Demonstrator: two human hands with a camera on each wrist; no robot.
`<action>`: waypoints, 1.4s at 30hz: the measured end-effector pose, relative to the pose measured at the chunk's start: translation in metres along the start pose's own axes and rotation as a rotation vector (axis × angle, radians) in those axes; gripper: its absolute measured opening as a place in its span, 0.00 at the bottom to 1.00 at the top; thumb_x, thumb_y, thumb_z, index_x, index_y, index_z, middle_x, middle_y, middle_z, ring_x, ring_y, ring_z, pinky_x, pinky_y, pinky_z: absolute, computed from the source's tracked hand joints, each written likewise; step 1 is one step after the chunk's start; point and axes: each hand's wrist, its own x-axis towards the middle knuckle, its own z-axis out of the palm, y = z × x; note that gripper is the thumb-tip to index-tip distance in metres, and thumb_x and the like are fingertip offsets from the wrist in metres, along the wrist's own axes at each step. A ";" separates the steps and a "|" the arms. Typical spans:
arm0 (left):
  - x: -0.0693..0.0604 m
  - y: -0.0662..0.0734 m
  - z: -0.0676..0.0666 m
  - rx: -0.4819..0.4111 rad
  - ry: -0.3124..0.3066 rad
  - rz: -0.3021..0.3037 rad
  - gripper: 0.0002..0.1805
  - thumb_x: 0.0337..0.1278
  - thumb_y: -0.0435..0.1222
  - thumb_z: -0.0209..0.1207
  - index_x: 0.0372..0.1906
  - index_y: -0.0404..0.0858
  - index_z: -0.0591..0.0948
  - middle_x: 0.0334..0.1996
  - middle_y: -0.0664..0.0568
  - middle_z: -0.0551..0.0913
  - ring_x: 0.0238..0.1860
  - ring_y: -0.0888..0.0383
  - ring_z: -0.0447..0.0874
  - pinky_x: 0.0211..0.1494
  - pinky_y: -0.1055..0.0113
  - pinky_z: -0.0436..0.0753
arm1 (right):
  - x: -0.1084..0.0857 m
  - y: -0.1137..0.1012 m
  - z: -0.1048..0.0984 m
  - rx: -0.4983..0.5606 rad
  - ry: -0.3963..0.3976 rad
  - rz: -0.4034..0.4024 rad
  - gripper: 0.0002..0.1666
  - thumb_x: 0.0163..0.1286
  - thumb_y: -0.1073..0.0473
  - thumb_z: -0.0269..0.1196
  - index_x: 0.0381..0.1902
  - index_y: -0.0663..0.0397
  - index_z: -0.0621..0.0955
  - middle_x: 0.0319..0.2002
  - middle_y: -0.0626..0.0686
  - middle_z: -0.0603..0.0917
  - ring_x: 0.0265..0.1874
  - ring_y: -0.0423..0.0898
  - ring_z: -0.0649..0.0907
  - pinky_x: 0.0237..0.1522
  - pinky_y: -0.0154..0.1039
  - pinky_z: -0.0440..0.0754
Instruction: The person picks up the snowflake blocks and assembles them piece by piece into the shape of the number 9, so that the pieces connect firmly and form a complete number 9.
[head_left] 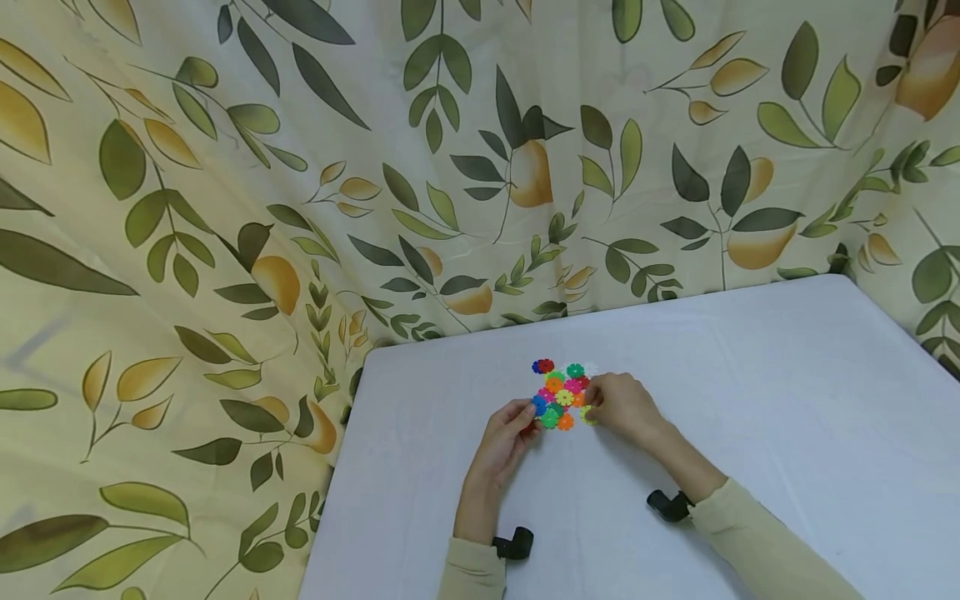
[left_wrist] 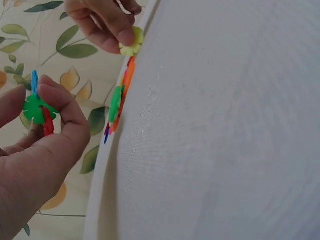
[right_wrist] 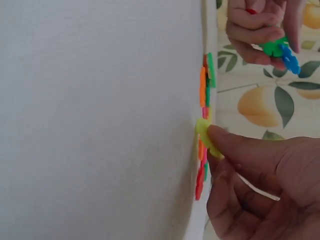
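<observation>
My left hand (head_left: pixel 504 446) pinches a small joined group of notched flower discs; in the left wrist view a green disc (left_wrist: pixel 34 110) has a blue disc (left_wrist: pixel 34 82) and a red disc (left_wrist: pixel 48 121) slotted into it. Between thumb and fingertips my right hand (right_wrist: pixel 265 185) holds a single yellow disc (right_wrist: pixel 208 138). Several loose discs in many colours lie in a cluster between the hands, among them a yellow disc (head_left: pixel 564 397) and an orange disc (head_left: pixel 566 422). The two hands are apart, either side of the cluster.
A white cloth covers the table (head_left: pixel 750 400). Behind and to the left hangs a leaf-and-fruit patterned curtain (head_left: pixel 300 167). Toward the back of the cluster lie a red disc (head_left: pixel 547 366) and a green disc (head_left: pixel 575 370). Each wrist carries a black camera.
</observation>
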 end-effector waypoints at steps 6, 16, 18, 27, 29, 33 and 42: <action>0.001 0.000 0.001 -0.037 0.040 -0.032 0.09 0.78 0.36 0.57 0.49 0.34 0.82 0.40 0.47 0.81 0.38 0.57 0.80 0.44 0.70 0.82 | 0.002 0.000 -0.003 0.110 -0.015 -0.047 0.04 0.62 0.61 0.77 0.34 0.51 0.90 0.27 0.44 0.85 0.32 0.45 0.81 0.36 0.40 0.80; 0.002 0.002 0.001 -0.095 0.147 -0.063 0.09 0.74 0.37 0.61 0.47 0.36 0.84 0.43 0.49 0.81 0.42 0.53 0.80 0.51 0.65 0.83 | -0.001 -0.011 -0.007 0.296 0.018 -0.103 0.05 0.63 0.60 0.77 0.35 0.49 0.89 0.30 0.44 0.87 0.33 0.44 0.85 0.37 0.38 0.85; 0.003 0.002 0.000 -0.082 0.161 -0.057 0.09 0.72 0.38 0.63 0.45 0.35 0.86 0.45 0.49 0.82 0.43 0.54 0.81 0.54 0.64 0.84 | -0.001 -0.014 -0.007 0.334 0.018 -0.124 0.05 0.64 0.60 0.77 0.36 0.50 0.89 0.31 0.44 0.88 0.33 0.44 0.86 0.39 0.37 0.86; 0.001 0.002 0.000 -0.042 0.213 -0.024 0.08 0.66 0.36 0.68 0.40 0.33 0.90 0.43 0.48 0.86 0.41 0.55 0.85 0.47 0.69 0.85 | -0.004 -0.020 -0.009 0.447 0.022 -0.202 0.05 0.63 0.62 0.77 0.35 0.50 0.89 0.30 0.45 0.89 0.34 0.55 0.90 0.39 0.35 0.86; 0.000 0.002 0.000 -0.036 0.222 -0.020 0.09 0.66 0.36 0.68 0.42 0.33 0.90 0.42 0.47 0.86 0.40 0.56 0.85 0.45 0.71 0.85 | -0.005 -0.022 -0.010 0.462 0.026 -0.212 0.06 0.63 0.63 0.77 0.35 0.50 0.89 0.30 0.46 0.89 0.34 0.58 0.90 0.39 0.35 0.87; 0.000 0.003 0.001 -0.046 0.233 -0.016 0.09 0.66 0.35 0.68 0.42 0.32 0.90 0.41 0.47 0.87 0.38 0.57 0.85 0.42 0.72 0.85 | -0.005 -0.024 -0.010 0.490 0.030 -0.226 0.06 0.63 0.65 0.76 0.35 0.51 0.88 0.30 0.47 0.89 0.35 0.61 0.90 0.39 0.35 0.87; 0.001 0.003 0.001 -0.067 0.275 -0.008 0.06 0.65 0.31 0.65 0.37 0.31 0.90 0.40 0.47 0.87 0.32 0.60 0.84 0.40 0.72 0.86 | -0.006 -0.025 -0.009 0.496 0.063 -0.254 0.05 0.63 0.63 0.77 0.35 0.49 0.89 0.31 0.46 0.89 0.35 0.56 0.90 0.41 0.34 0.87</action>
